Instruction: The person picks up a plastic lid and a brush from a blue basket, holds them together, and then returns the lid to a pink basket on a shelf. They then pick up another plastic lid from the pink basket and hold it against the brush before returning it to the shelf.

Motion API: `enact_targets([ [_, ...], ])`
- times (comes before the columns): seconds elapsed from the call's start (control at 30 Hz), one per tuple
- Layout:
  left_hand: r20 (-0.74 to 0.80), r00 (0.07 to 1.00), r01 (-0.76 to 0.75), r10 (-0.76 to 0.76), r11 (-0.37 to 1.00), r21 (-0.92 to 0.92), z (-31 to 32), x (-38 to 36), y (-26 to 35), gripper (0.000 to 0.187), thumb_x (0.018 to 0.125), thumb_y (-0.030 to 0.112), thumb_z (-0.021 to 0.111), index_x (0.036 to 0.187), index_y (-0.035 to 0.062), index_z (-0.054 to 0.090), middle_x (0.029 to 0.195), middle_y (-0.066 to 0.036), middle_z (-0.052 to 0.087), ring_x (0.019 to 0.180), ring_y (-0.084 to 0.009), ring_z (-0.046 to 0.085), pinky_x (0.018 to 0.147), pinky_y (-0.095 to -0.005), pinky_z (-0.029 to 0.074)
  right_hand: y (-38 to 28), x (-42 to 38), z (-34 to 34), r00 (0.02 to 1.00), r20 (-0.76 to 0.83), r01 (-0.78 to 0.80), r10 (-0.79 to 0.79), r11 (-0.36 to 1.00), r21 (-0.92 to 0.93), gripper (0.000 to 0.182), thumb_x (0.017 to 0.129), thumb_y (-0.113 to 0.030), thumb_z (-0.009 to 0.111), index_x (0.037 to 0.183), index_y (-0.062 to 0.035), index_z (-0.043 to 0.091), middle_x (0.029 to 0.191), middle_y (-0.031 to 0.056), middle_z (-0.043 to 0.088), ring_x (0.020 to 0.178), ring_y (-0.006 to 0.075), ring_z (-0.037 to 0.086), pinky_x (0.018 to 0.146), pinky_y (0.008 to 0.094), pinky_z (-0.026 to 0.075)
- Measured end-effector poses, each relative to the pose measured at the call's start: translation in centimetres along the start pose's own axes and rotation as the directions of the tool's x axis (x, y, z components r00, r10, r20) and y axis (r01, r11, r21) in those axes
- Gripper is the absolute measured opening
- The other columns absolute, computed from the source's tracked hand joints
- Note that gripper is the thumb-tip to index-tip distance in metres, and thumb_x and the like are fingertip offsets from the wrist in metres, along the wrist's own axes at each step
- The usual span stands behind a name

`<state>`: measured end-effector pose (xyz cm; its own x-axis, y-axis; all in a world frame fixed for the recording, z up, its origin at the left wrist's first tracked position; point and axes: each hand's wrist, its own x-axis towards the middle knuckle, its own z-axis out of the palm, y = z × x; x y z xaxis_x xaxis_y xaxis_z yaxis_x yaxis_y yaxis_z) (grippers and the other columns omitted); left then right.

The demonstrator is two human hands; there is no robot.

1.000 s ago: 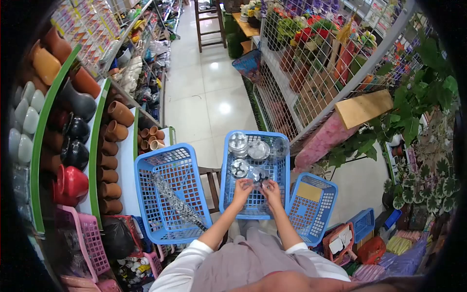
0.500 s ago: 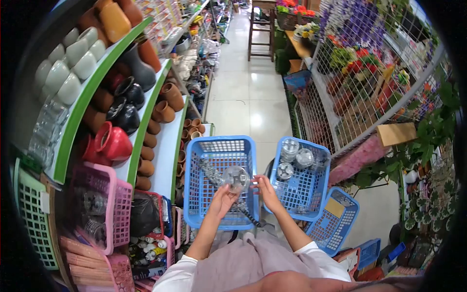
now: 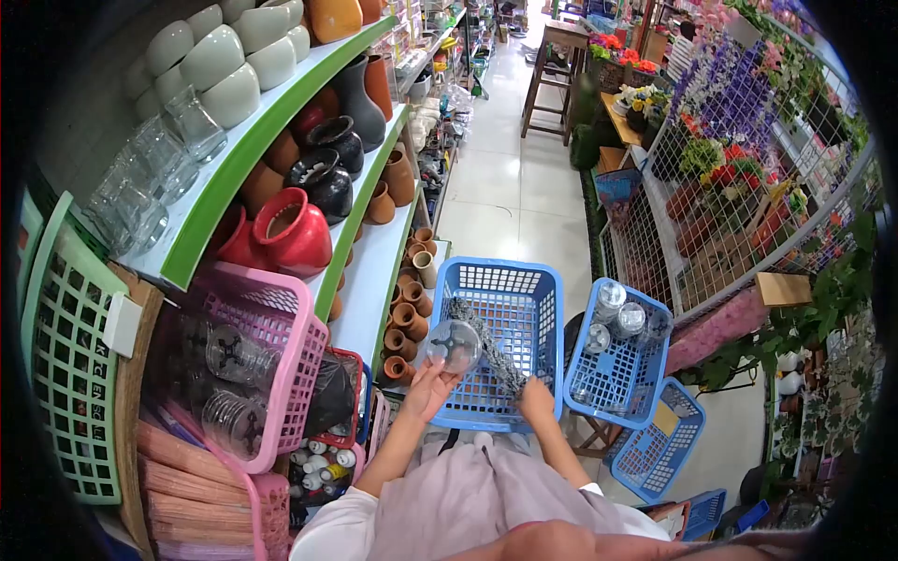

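left hand (image 3: 428,388) raised, fingers gripping, right hand (image 3: 537,400) lower, closed

Green-edged shelves (image 3: 281,131) carry white bowls (image 3: 234,65), glass vases (image 3: 150,178), a red jug (image 3: 295,234) and dark pots (image 3: 327,168). Small clay pots (image 3: 402,318) line the lowest shelf (image 3: 369,280).

A left hand (image 3: 428,388) holds a glass jar (image 3: 454,344) over the near left corner of a basket (image 3: 500,280), where a long brush (image 3: 488,348) lies diagonally. The right hand (image 3: 536,400) rests at the brush's near end. A second basket (image 3: 655,374) with jars stands just right; shelves of pots (image 3: 374,271) rise left.
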<state>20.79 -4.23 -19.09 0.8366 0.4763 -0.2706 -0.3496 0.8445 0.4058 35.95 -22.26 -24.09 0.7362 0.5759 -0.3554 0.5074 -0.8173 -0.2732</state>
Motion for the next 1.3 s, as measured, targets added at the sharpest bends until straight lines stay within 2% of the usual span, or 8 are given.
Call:
enact_targets([
  [0.27,0.148,0.988,-0.1,0.047,0.922,0.375,0.4,1.0,3.2,0.059,0.082,0.004,0.057,0.134,0.0055,0.03,0.129,-0.014,0.045,0.119,-0.0292,0.048,0.098,-0.0397,0.041,1.8,-1.7,-2.5,0.97,0.17,-0.159,0.176,0.981,-0.109,0.03,0.073,-0.024,0.063,0.096,-0.0043,0.061,0.096,0.0186,0.065,0.09,0.0341,0.063,0.076,0.044,0.05],
  [0.5,0.226,0.974,-0.014,-0.029,0.983,0.185,1.1,3.4,3.7,0.06,0.078,0.002,0.054,0.134,0.0052,0.032,0.131,-0.014,0.045,0.122,-0.0273,0.045,0.104,-0.0404,0.036,3.3,-5.5,-5.3,0.988,0.021,-0.152,0.152,0.958,0.243,0.042,0.073,-0.039,0.061,0.094,-0.0018,0.062,0.088,0.0194,0.065,0.086,0.0369,0.062,0.075,0.0425,0.049],
  [0.67,0.25,0.965,0.065,-0.083,0.995,0.076,1.7,4.3,3.4,0.05,0.081,0.0,0.051,0.129,0.0041,0.038,0.126,-0.013,0.049,0.117,-0.0258,0.048,0.099,-0.0389,0.041,3.1,-9.3,-10.0,0.94,-0.298,-0.007,0.169,0.879,0.477,0.033,0.068,-0.028,0.07,0.083,0.0008,0.063,0.066,0.0177,0.061,0.056,0.0317,0.056,0.056,0.0388,0.043],
  [0.83,0.215,0.969,0.107,-0.125,0.99,0.096,1.8,4.7,2.3,0.049,0.082,0.0,0.051,0.129,0.0047,0.038,0.126,-0.013,0.049,0.116,-0.0264,0.049,0.099,-0.0401,0.041,1.8,-10.5,-10.5,0.941,-0.26,-0.05,0.218,0.847,0.529,0.031,0.066,-0.026,0.068,0.084,-0.0014,0.066,0.065,0.0167,0.062,0.057,0.0326,0.058,0.057,0.039,0.045],
  [0.93,0.207,0.963,0.148,-0.172,0.98,0.13,0.1,5.8,1.3,0.047,0.082,-0.001,0.051,0.127,0.006,0.039,0.122,-0.012,0.051,0.111,-0.0252,0.053,0.094,-0.0412,0.044,-0.5,-10.8,-9.5,0.955,-0.272,-0.042,0.116,0.964,0.262,0.028,0.066,-0.028,0.067,0.083,-0.0052,0.067,0.073,0.0196,0.063,0.07,0.0371,0.062,0.064,0.0444,0.049],
  [1.07,0.171,0.969,0.177,-0.176,0.984,0.013,-0.3,5.7,0.4,0.014,0.084,0.0,0.05,0.094,0.0073,0.057,0.09,-0.008,0.065,0.085,-0.0225,0.063,0.082,-0.0399,0.049,0.4,-10.2,-7.8,0.956,-0.29,0.017,0.048,0.976,0.217,0.03,0.066,-0.023,0.067,0.09,-0.0046,0.064,0.076,0.0198,0.063,0.073,0.0375,0.061,0.065,0.0443,0.048],
  [1.2,0.163,0.968,0.196,-0.19,0.98,-0.02,0.8,5.1,0.0,0.012,0.083,0.002,0.051,0.084,0.0099,0.059,0.08,-0.005,0.065,0.076,-0.0208,0.063,0.081,-0.0377,0.05,0.6,-10.1,-9.7,0.948,-0.305,0.023,0.091,0.936,0.351,0.04,0.065,-0.017,0.069,0.101,-0.0056,0.057,0.08,0.0186,0.063,0.076,0.0365,0.061,0.066,0.0426,0.048],
  [1.3,0.101,0.98,0.178,-0.171,0.982,-0.068,2.6,4.8,0.4,0.011,0.083,0.003,0.051,0.081,0.0103,0.059,0.077,-0.004,0.063,0.074,-0.0185,0.062,0.079,-0.0361,0.049,1.2,-10.1,-10.5,0.891,-0.445,0.325,-0.086,0.806,0.494,0.042,0.064,-0.015,0.07,0.101,-0.006,0.052,0.077,0.0163,0.06,0.076,0.0353,0.06,0.066,0.042,0.048],
])
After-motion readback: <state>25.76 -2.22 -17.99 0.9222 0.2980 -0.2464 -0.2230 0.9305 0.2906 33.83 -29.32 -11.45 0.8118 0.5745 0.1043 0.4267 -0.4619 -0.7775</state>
